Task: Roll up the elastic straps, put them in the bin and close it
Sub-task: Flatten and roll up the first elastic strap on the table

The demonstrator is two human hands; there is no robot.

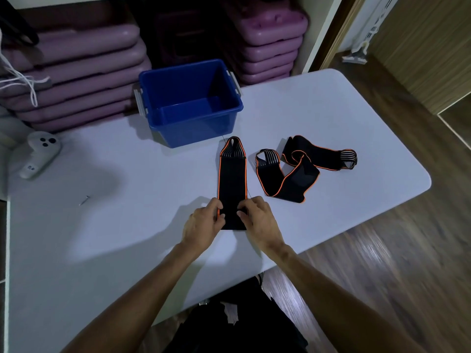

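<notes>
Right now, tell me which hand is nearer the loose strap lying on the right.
Right. The right hand grips the flat strap's near end, just below-left of the loose strap. The left hand sits across the flat strap, farther away.

We see one black, orange-edged strap (232,179) lying straight and flat before the open, empty blue bin (190,103); another strap (300,169) lies crumpled just right.
</notes>
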